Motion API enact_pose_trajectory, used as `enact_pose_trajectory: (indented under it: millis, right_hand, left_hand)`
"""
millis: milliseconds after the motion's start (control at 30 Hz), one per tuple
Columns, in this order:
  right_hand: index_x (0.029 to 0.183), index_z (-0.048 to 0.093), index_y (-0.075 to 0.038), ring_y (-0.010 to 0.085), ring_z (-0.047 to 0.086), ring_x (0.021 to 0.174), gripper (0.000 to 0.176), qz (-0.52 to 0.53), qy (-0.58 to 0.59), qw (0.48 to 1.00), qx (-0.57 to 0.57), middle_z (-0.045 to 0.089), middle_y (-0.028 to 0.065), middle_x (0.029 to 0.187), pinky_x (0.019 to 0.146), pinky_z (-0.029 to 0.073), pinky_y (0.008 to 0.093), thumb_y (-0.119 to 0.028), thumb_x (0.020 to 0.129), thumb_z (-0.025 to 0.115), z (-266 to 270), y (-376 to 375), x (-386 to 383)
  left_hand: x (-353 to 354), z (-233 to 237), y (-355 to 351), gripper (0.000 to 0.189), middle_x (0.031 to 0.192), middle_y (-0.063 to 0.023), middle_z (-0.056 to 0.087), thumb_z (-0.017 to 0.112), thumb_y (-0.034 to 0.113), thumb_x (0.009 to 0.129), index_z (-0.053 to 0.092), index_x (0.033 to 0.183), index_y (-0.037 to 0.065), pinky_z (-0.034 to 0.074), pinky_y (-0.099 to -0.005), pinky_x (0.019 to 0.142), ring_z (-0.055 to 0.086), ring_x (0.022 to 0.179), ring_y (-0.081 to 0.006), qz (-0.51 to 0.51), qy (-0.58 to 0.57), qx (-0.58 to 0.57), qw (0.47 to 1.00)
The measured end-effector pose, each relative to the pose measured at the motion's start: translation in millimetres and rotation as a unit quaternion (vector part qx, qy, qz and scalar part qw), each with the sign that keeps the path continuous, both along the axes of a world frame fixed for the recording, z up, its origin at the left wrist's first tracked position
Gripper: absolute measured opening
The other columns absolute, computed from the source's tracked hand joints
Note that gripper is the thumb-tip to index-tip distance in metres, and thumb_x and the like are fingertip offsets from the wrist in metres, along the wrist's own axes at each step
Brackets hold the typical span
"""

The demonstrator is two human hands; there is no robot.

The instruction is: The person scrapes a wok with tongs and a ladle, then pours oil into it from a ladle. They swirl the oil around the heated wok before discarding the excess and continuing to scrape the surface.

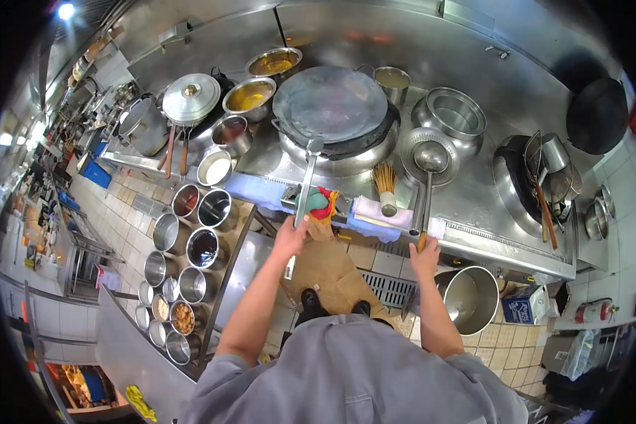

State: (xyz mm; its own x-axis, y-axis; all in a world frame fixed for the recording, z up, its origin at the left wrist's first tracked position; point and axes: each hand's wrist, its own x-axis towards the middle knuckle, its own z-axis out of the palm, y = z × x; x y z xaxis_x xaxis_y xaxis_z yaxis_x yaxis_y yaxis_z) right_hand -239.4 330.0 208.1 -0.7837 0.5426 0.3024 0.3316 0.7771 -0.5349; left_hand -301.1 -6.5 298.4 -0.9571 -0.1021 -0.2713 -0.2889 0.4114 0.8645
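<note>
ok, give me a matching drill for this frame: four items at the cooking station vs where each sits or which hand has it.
Items:
1 wok
2 ladle
3 bamboo brush
4 steel bucket

Places:
A down below the counter, beside the right arm
B handle gripped by the right hand
C handle gripped by the left hand
D standing at the counter's front edge, between the two handles

Pairs: 1-C, 2-B, 3-D, 4-A

steel range (473,187) | wok (330,106) centre | steel pot (454,113) right of it | bamboo brush (386,185), folded cloth (381,210) at front edge
</note>
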Motion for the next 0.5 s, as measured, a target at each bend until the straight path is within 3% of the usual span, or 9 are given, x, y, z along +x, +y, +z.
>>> enact_pose_trajectory:
  millis: [33,67,100,133,233,300,367,433,500]
  right_hand:
    - [0.101,0.044,-0.004,0.0327,0.055,0.078,0.038,-0.001,0.008,1.000,0.001,0.054,0.0177,0.080,0.065,0.046,0.0425,-0.023,0.075,0.063,-11.7,12.2,-13.2]
    - [0.103,0.042,-0.005,0.0272,0.055,0.066,0.036,0.001,-0.047,0.971,-0.235,0.052,0.0139,0.072,0.054,0.045,0.0380,-0.021,0.076,0.061,-20.2,21.6,-27.6]
    - [0.104,0.040,-0.005,0.0218,0.055,0.054,0.035,0.004,-0.103,0.883,-0.458,0.050,0.0102,0.064,0.043,0.044,0.0335,-0.019,0.077,0.058,-22.6,25.3,-35.7]
    - [0.096,0.042,-0.002,0.0181,0.049,0.038,0.029,0.004,-0.126,0.918,-0.376,0.049,0.0085,0.061,0.031,0.036,0.0298,-0.024,0.081,0.054,-8.9,27.4,-48.8]
    - [0.093,0.045,-0.002,0.0170,0.050,0.042,0.022,0.063,-0.087,0.916,-0.385,0.052,0.0096,0.065,0.035,0.039,0.0291,-0.021,0.083,0.051,40.9,30.0,-51.9]
    - [0.090,0.046,-0.003,0.0150,0.051,0.044,0.018,0.081,-0.036,0.957,-0.277,0.051,0.0077,0.065,0.035,0.038,0.0272,-0.019,0.084,0.050,28.8,23.2,-45.8]
    - [0.087,0.047,-0.002,0.0168,0.051,0.045,0.018,0.109,-0.050,0.872,-0.474,0.051,0.0083,0.063,0.039,0.040,0.0310,-0.020,0.086,0.049,74.6,-23.7,-26.9]
    - [0.085,0.043,-0.005,0.0095,0.045,0.041,0.023,0.147,-0.078,0.846,-0.507,0.044,0.0025,0.057,0.033,0.035,0.0254,-0.028,0.089,0.047,66.2,-52.8,-28.5]
    - [0.084,0.045,-0.003,0.0218,0.055,0.049,0.028,0.183,-0.078,0.920,-0.338,0.052,0.0111,0.061,0.042,0.043,0.0351,-0.031,0.089,0.045,37.5,-82.9,-41.5]
  left_hand:
    - [-17.2,-5.3,-9.9,0.044,0.059,-0.0043,0.048,0.049,0.045,0.085,0.049,0.095,0.002,0.039,-0.0300,0.037,0.047,0.043,-0.0145,-0.027,0.051,-0.098,0.994]
    - [-38.0,-18.9,-21.4,0.056,0.062,-0.0100,0.053,0.046,0.049,0.085,0.050,0.104,-0.004,0.044,-0.0333,0.046,0.053,0.051,-0.0191,-0.036,0.110,-0.180,0.977]
    - [-45.6,8.9,-18.6,0.057,0.093,-0.0320,0.055,0.044,0.050,0.084,0.049,0.097,-0.006,0.040,-0.0461,0.081,0.051,0.095,-0.0446,-0.052,0.092,-0.163,0.981]
    - [-56.2,23.1,-18.7,0.056,0.093,-0.0319,0.055,0.044,0.048,0.084,0.049,0.097,-0.006,0.040,-0.0466,0.081,0.051,0.095,-0.0446,-0.052,0.099,-0.213,0.971]
    - [-89.4,38.4,-24.0,0.050,0.094,-0.0314,0.055,0.043,0.043,0.086,0.050,0.098,-0.005,0.041,-0.0475,0.081,0.052,0.093,-0.0442,-0.076,0.088,-0.297,0.948]
    - [-106.6,27.8,-27.8,0.050,0.094,-0.0285,0.057,0.043,0.042,0.086,0.049,0.105,-0.004,0.042,-0.0457,0.079,0.054,0.092,-0.0416,-0.092,0.066,-0.322,0.940]
    - [-119.0,2.1,-34.0,0.049,0.096,-0.0282,0.056,0.042,0.042,0.086,0.049,0.106,-0.003,0.042,-0.0453,0.080,0.053,0.093,-0.0414,-0.095,0.050,-0.323,0.940]
    - [-119.9,-3.8,-32.9,0.048,0.097,-0.0272,0.057,0.041,0.041,0.087,0.048,0.108,-0.002,0.041,-0.0451,0.082,0.053,0.094,-0.0413,-0.084,0.053,-0.308,0.946]
    - [-121.1,-9.4,-34.5,0.049,0.097,-0.0283,0.056,0.039,0.040,0.087,0.046,0.109,-0.003,0.041,-0.0462,0.082,0.053,0.095,-0.0416,-0.077,0.059,-0.293,0.951]
